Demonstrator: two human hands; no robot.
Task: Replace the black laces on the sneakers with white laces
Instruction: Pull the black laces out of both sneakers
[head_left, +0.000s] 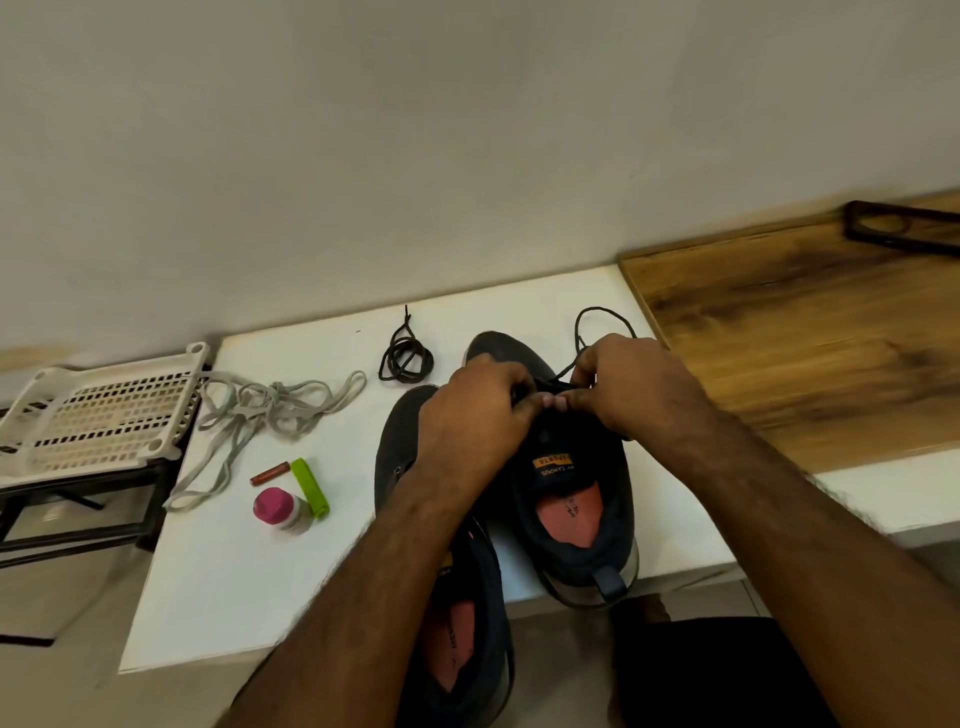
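Observation:
Two dark sneakers stand on the white table (249, 582), heels toward me. Over the lacing area of the right sneaker (576, 499), my left hand (475, 415) and my right hand (639, 384) meet with curled fingers, pinching the black lace (582, 322) still in that shoe; a loop of it trails past the toe. The left sneaker (457, 613) lies under my left forearm. A removed black lace (405, 358) sits coiled beyond the shoes. The white laces (260, 410) lie in a loose tangle to the left.
A white perforated plastic rack (88, 415) stands on a black frame at the left. A pink-capped bottle (283, 512), a green tube (310, 488) and a small battery (270, 473) lie near the white laces. A wooden tabletop (810, 332) adjoins on the right.

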